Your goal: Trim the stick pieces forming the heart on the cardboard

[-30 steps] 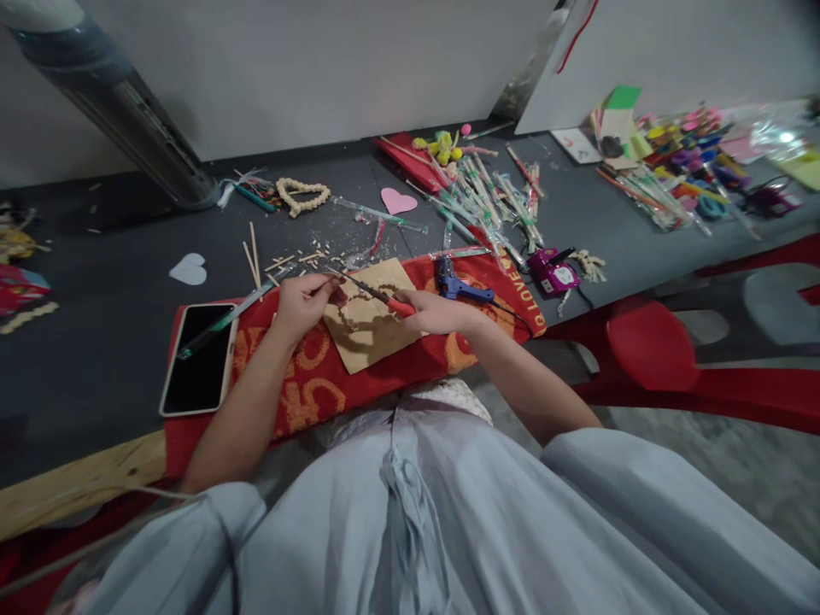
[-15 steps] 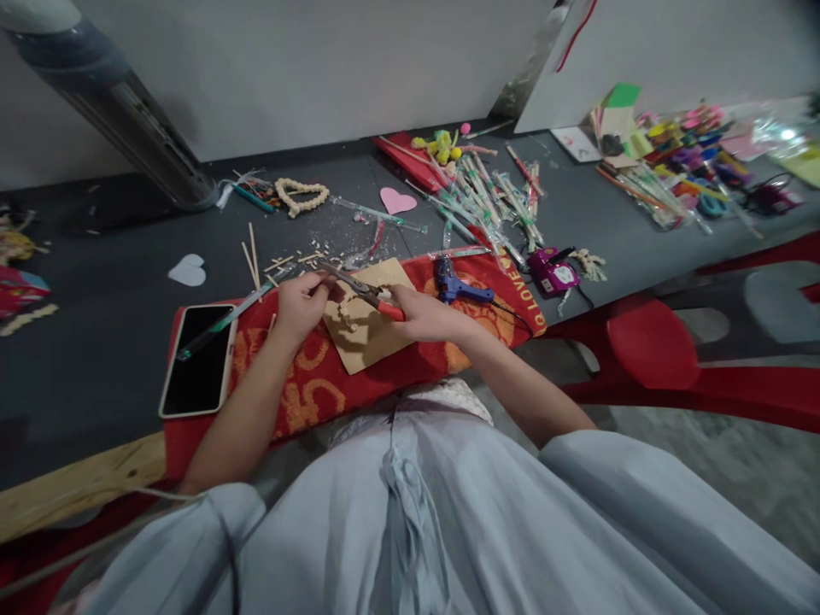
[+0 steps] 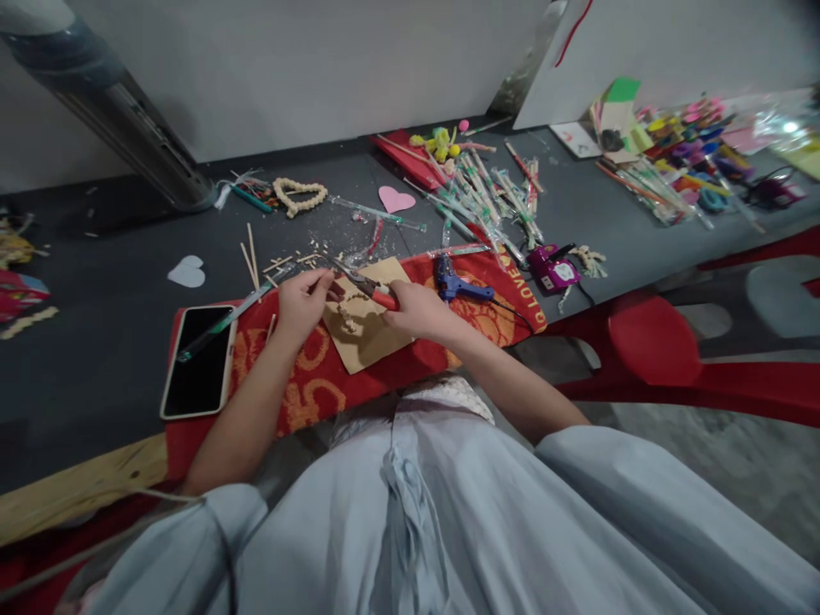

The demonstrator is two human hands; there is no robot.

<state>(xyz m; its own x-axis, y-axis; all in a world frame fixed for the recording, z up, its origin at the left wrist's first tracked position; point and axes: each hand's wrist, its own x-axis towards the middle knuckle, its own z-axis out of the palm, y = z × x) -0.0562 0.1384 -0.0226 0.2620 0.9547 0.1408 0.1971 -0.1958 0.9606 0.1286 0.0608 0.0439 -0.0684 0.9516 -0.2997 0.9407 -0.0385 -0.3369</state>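
Note:
My right hand is wrapped round the red handles of a pair of pliers, whose metal jaws point left toward my other hand. My left hand is closed in a pinch near the jaw tips; what lies between its fingers is too small to make out. Under both hands a tan card rests on a red towel, with an outline of small wooden bits on it. Broken stick pieces and crumbs lie just beyond my left hand.
A phone lies left on the towel under a wrapped stick. A blue glue gun lies right, near a purple device. Behind are a beaded heart frame, a pink paper heart and wrapped chopsticks. Red chairs stand right.
The pliers' jaws have shifted slightly and look parted more now. My right hand has moved a little left; my left hand stays pinched in nearly the same place.

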